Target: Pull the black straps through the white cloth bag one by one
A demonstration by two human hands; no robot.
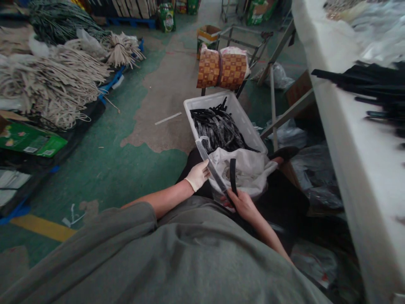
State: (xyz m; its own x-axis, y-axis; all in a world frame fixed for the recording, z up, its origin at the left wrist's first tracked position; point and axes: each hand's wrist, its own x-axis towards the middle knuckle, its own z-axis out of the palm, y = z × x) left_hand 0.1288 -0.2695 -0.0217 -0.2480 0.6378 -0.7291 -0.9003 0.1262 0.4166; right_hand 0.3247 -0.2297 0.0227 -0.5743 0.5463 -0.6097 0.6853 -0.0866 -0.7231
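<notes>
My left hand [198, 175], in a pale glove, pinches a long black strip [216, 174] whose upper part is covered by clear plastic. Bare, my right hand [243, 204] is closed around the lower end of that strip; a black band [233, 173] sticks up by its fingers, and I cannot tell if it is the same piece. Beneath both hands a white sack [253, 164] lies in my lap. Just beyond it stands a white plastic crate [247, 118] with many black strips [218, 126] inside, some wrapped in clear film.
A white-covered table [344, 126] runs along my right, bearing a pile of black strips [376, 84]. Behind the crate is a checked cushion roll [224, 69] on a metal frame. Bundles of beige cord [53, 80] and a green box [34, 137] lie at left.
</notes>
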